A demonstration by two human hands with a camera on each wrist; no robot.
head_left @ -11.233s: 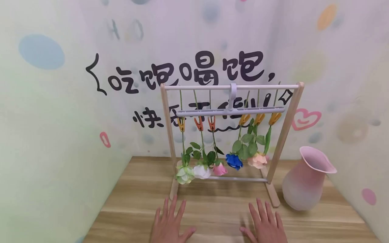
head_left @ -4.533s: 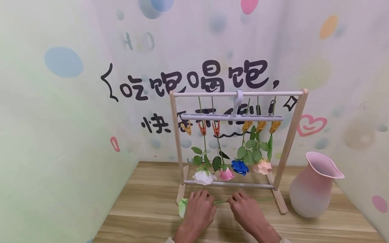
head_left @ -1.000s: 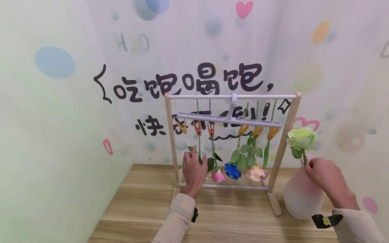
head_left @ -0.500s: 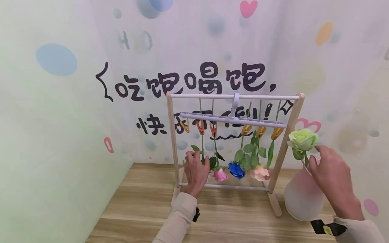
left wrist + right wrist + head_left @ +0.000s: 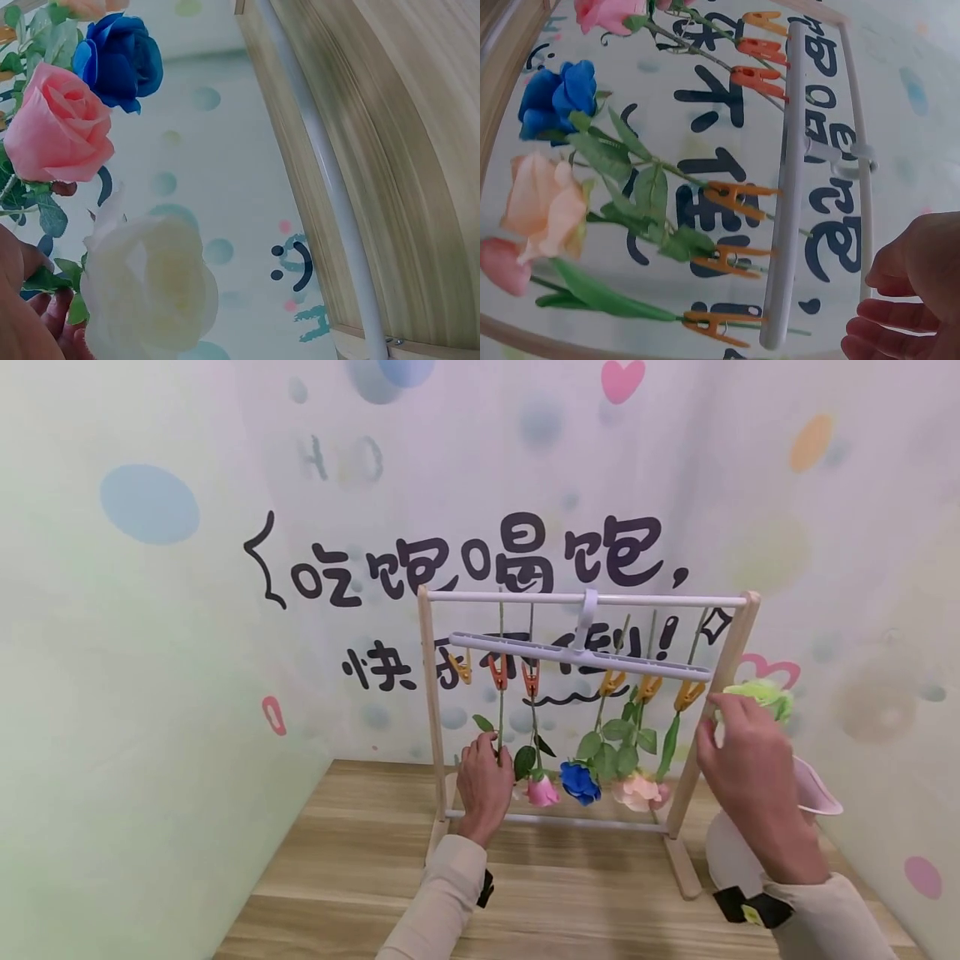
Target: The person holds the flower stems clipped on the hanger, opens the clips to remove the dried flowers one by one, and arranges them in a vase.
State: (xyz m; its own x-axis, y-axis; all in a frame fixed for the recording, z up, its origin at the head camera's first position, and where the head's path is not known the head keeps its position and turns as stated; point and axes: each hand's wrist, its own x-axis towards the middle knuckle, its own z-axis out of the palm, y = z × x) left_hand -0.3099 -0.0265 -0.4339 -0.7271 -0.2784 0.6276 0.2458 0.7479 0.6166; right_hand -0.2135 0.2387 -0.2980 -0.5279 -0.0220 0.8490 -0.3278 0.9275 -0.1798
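My left hand (image 5: 486, 781) holds the stem of a white rose (image 5: 150, 285) just above its bloom, with fingers and thumb around the leafy part. That rose hangs upside down from a red-orange clip (image 5: 498, 673) on a pale hanger (image 5: 525, 647). In the head view the hand hides most of the bloom. My right hand (image 5: 757, 777) is in the air by the rack's right post, fingers loosely bent and holding nothing in the right wrist view. Behind it, a light green rose (image 5: 772, 697) stands above the pink-white vase (image 5: 817, 792), partly covered by the hand.
A pink rose (image 5: 542, 791), a blue rose (image 5: 581, 782), a peach rose (image 5: 639, 792) and a pink tulip (image 5: 505, 266) hang from other clips. A yellow clip (image 5: 461, 668) at the left end holds nothing. The wooden rack (image 5: 682, 860) stands on the table (image 5: 585, 910).
The green rose came off the left clip and now stands in the vase. My right hand has let go of it and moved left toward the rack; my left hand stays at the white rose.
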